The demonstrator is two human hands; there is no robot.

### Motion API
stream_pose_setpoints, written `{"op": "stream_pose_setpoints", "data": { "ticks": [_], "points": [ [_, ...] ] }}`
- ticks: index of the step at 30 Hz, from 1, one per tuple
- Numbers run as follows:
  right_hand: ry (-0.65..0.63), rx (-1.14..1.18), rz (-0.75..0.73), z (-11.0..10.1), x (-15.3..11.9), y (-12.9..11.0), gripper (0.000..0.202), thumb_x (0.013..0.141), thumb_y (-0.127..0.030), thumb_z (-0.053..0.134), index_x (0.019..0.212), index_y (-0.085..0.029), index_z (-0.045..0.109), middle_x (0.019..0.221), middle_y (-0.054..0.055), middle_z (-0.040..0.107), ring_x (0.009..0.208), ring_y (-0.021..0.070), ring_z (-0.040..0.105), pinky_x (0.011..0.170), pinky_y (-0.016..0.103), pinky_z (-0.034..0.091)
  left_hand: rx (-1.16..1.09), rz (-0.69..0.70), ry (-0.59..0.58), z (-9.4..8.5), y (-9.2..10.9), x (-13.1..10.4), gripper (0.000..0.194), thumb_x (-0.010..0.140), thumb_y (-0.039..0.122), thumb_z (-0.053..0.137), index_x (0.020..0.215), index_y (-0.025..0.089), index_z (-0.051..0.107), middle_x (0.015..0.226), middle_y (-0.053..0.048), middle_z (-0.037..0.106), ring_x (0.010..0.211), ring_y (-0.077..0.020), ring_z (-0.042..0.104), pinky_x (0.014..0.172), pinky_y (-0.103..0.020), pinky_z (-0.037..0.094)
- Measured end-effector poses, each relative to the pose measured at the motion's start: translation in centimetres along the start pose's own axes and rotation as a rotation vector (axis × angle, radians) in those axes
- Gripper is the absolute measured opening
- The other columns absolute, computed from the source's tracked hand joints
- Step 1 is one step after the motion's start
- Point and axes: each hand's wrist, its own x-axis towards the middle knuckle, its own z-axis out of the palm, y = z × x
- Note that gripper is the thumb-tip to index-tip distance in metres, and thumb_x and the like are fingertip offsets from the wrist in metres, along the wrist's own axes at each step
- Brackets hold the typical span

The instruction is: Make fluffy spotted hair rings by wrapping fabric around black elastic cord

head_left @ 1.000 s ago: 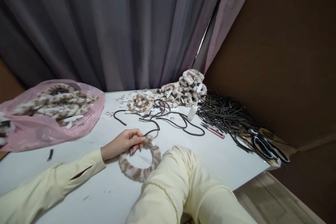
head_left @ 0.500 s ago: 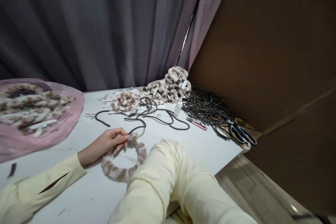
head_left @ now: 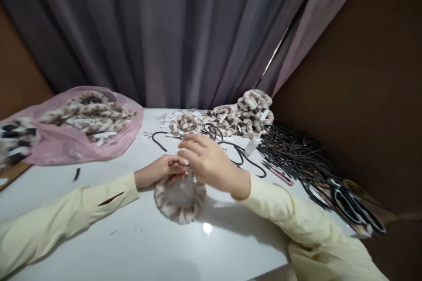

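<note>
A fluffy white and brown fur ring (head_left: 180, 216) lies on the white table in front of me, its top part covered by my hands. My left hand (head_left: 161, 171) is closed in a pinch on the ring's upper left side. Over the ring's upper right reaches my right hand (head_left: 211, 162), its fingers bent toward the left fingertips. What the right fingertips grip is hidden behind the hand. Just beyond the hands, dark cord pieces (head_left: 160, 141) lie loose on the table.
At left is a pink plastic bag (head_left: 108, 151) of fur rings. More fur rings (head_left: 253, 103) are heaped by the curtain. A white bottle (head_left: 252, 145), a pink-handled tool (head_left: 282, 177), a dark cord pile (head_left: 296, 151) and scissors (head_left: 351, 206) are at right. A brown panel (head_left: 356, 96) borders that side.
My right hand has come into view and joined the left at the top of the fur ring. The view has turned left, showing more of the pink bag.
</note>
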Motion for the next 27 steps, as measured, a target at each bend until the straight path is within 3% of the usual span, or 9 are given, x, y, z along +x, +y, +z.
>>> {"op": "stream_pose_setpoints", "data": {
  "ticks": [2, 5, 8, 13, 18, 27],
  "points": [
    [0.059, -0.027, 0.054, -0.1, -0.4, 2.7, 0.019, 0.086, -0.015, 0.046, 0.103, -0.012, 0.054, 0.106, 0.014, 0.061, 0.098, 0.0205, 0.056, 0.083, 0.034, 0.045, -0.017, -0.031, -0.078, -0.1, -0.1, 0.1, 0.027, 0.071, 0.037, 0.065, 0.068, 0.012, 0.056, 0.06, 0.0, 0.061, 0.043, -0.0062, 0.043, 0.044, -0.02, 0.031],
    [-0.113, 0.142, 0.176, 0.2, -0.9, 5.7, 0.027, 0.085, -0.02, 0.051, 0.11, -0.012, 0.05, 0.094, 0.01, 0.065, 0.081, 0.0166, 0.061, 0.072, 0.028, 0.046, -0.038, -0.056, -0.147, -0.2, -0.4, 0.1, 0.025, 0.074, 0.036, 0.062, 0.071, 0.013, 0.054, 0.065, -0.001, 0.062, 0.042, -0.0043, 0.043, 0.045, -0.018, 0.031],
    [-0.232, 0.376, 0.219, 1.1, -0.9, 6.8, 0.022, 0.084, -0.025, 0.053, 0.102, -0.013, 0.054, 0.079, 0.005, 0.066, 0.066, 0.0115, 0.059, 0.062, 0.021, 0.045, -0.035, -0.056, -0.157, -0.4, -0.5, 0.1, 0.022, 0.075, 0.034, 0.062, 0.073, 0.013, 0.054, 0.064, -0.001, 0.062, 0.043, -0.0044, 0.043, 0.046, -0.018, 0.032],
    [-0.166, 0.412, 0.243, 1.6, -0.5, 6.9, 0.014, 0.081, -0.022, 0.055, 0.09, -0.012, 0.06, 0.06, -0.002, 0.057, 0.05, 0.0066, 0.046, 0.049, 0.016, 0.036, -0.129, -0.081, -0.202, -0.8, -0.4, 0.2, 0.02, 0.078, 0.031, 0.059, 0.072, 0.012, 0.055, 0.068, -0.003, 0.063, 0.048, -0.0062, 0.047, 0.05, -0.019, 0.036],
    [-0.092, 0.342, 0.177, 1.0, -0.5, 6.4, 0.015, 0.081, -0.023, 0.057, 0.083, -0.011, 0.064, 0.067, 0.003, 0.063, 0.06, 0.0097, 0.055, 0.057, 0.018, 0.04, -0.229, -0.121, -0.177, -0.9, -0.4, 0.5, 0.024, 0.081, 0.035, 0.056, 0.075, 0.011, 0.056, 0.069, -0.003, 0.062, 0.05, -0.0068, 0.048, 0.052, -0.019, 0.039],
    [0.001, 0.198, 0.145, 1.1, -0.4, 5.7, 0.01, 0.081, -0.019, 0.057, 0.083, -0.014, 0.066, 0.075, 0.003, 0.068, 0.066, 0.0105, 0.059, 0.062, 0.018, 0.04, -0.18, -0.1, -0.148, -0.6, -0.2, 0.5, 0.03, 0.081, 0.041, 0.053, 0.077, 0.011, 0.057, 0.068, -0.003, 0.062, 0.05, -0.0074, 0.047, 0.051, -0.02, 0.039]
  ]
}}
